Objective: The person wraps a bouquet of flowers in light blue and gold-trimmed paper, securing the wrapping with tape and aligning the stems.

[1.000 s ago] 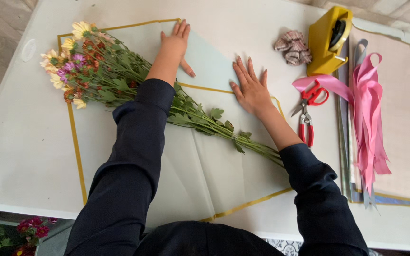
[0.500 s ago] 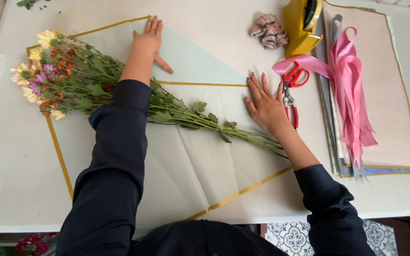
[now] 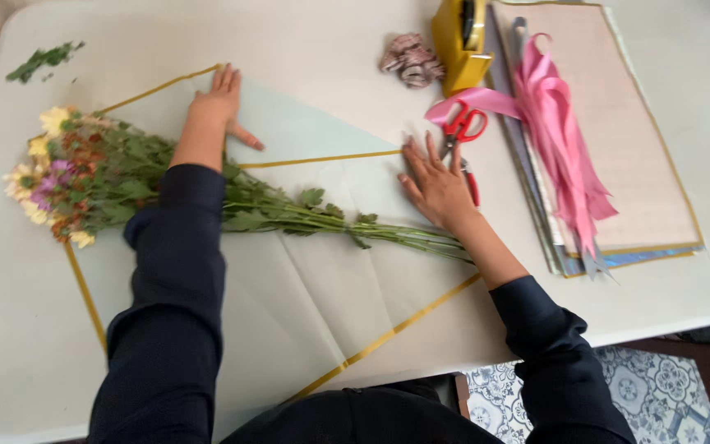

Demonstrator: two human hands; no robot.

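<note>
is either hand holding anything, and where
Nothing is gripped: the left hand and right hand lie flat, pressing the wrapping paper.

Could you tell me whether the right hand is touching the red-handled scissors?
Cannot tell: in the head view the right hand lies flat beside the red-handled scissors, fingertips overlapping the blades, with no clear gap.

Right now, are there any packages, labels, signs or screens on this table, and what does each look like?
No signs, screens or readable labels show; the nearest to packaging:
Wrapping sheet: pale translucent square with gold edging, spread under the bouquet; the left hand and the right hand press flat on it.
Stack of wrapping sheets: table's right side, rectangular, beige on top, gold-edged.
Yellow tape dispenser: far edge, boxy.
</note>
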